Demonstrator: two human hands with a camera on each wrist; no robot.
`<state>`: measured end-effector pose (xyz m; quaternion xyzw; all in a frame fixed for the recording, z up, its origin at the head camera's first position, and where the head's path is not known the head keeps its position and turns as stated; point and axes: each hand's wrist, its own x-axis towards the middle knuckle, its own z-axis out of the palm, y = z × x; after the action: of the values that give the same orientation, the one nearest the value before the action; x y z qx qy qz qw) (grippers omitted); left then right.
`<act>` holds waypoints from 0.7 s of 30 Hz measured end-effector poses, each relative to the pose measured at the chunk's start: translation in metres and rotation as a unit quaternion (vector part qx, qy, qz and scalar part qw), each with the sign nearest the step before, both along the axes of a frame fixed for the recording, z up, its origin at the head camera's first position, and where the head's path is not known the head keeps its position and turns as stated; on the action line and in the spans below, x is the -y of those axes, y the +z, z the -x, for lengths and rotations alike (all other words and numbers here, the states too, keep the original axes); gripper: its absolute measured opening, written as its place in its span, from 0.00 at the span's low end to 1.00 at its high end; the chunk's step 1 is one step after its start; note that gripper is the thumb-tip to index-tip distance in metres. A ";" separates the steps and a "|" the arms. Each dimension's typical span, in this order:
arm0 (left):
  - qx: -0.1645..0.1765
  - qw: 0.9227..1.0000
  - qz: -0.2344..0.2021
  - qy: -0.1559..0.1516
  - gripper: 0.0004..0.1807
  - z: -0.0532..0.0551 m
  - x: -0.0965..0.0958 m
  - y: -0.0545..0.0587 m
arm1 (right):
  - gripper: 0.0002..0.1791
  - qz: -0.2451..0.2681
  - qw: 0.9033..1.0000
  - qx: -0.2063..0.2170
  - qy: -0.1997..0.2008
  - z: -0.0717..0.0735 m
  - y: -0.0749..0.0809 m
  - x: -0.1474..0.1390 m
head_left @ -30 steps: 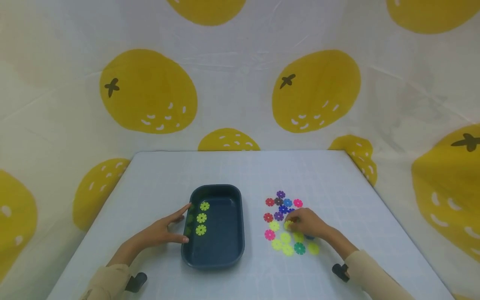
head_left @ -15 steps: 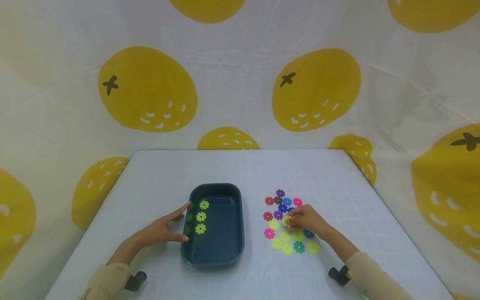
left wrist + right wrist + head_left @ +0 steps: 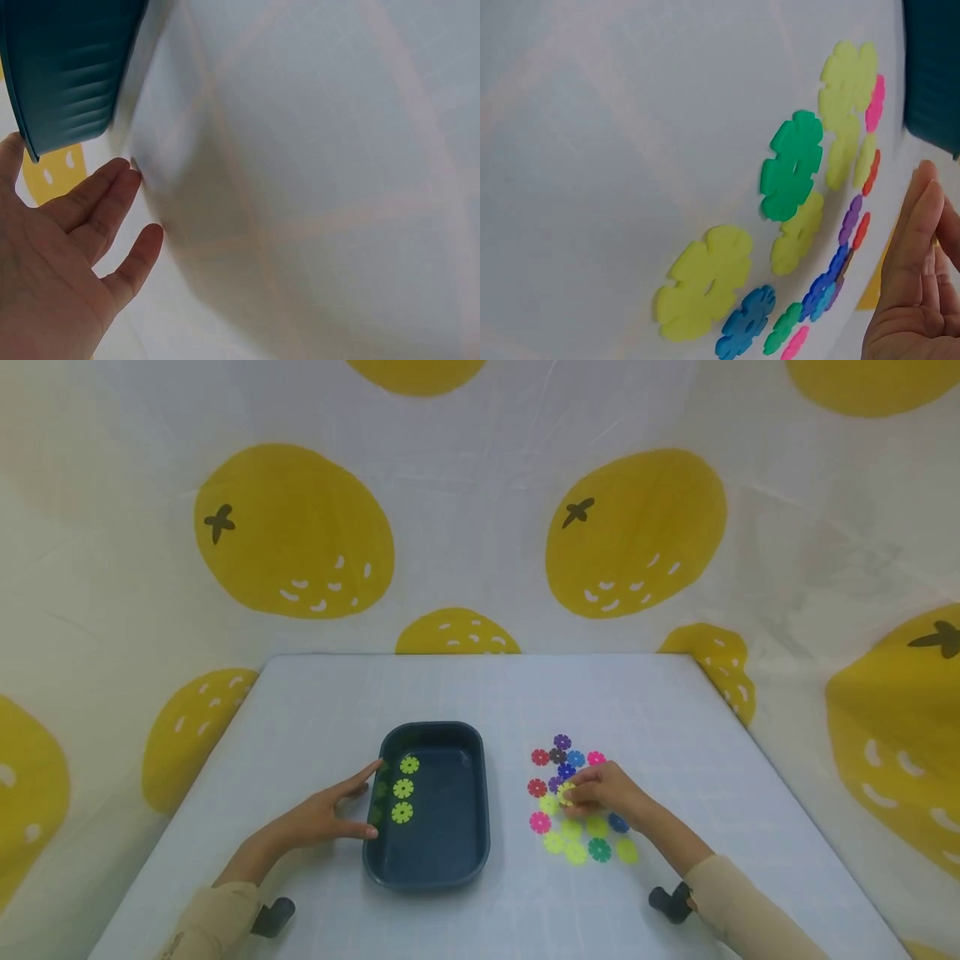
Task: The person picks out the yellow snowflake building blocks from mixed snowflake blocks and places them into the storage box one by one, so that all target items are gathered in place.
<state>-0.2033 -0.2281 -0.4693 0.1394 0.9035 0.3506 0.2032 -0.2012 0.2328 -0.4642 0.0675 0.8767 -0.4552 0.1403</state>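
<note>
A dark teal tray (image 3: 453, 835) stands left of the table's middle. Three yellow-green snowflake discs (image 3: 402, 788) lie in a column along its left side. My left hand (image 3: 324, 818) touches the left rim with spread fingers, index and thumb at the edge; the left wrist view shows the other fingers (image 3: 109, 202) straight beside the tray wall. Over the loose pieces, my right hand (image 3: 611, 793) pinches a yellow snowflake disc (image 3: 565, 792) between thumb and fingers. In the right wrist view, the held disc is almost wholly hidden behind the fingers (image 3: 915, 240).
Several more snowflake discs lie on the white table (image 3: 337, 702) right of the tray: a green disc (image 3: 599, 849), a pink disc (image 3: 540, 822), a red disc (image 3: 537, 787), a blue disc (image 3: 618, 823), plus purple, black and yellow ones. A fruit-print cloth (image 3: 480, 527) hangs behind.
My right hand has shifted slightly left and lifted a little, with the yellow snowflake disc now plainly pinched in its fingertips. The left hand and the tray have kept their places.
</note>
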 end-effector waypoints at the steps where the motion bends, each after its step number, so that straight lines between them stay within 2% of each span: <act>1: -0.001 1.000 0.000 0.000 0.61 0.000 0.000 0.000 | 0.15 0.002 1.000 0.000 -0.001 0.001 0.001 0.001; 6: 0.001 1.000 0.001 0.003 0.61 0.000 -0.001 0.001 | 0.15 0.044 0.999 0.021 0.003 0.003 0.005 0.010; 15: 0.001 1.000 0.006 0.011 0.62 0.000 -0.002 -0.003 | 0.14 0.061 0.997 0.050 -0.017 0.005 0.004 0.023; 21: 0.000 1.000 0.009 0.016 0.62 0.000 -0.003 -0.001 | 0.13 0.076 0.996 0.053 0.008 0.008 0.004 0.028</act>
<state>-0.2030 -0.2248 -0.4704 0.1228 0.9087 0.3461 0.1985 -0.2094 0.2052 -0.4605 0.0738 0.8314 -0.5152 0.1944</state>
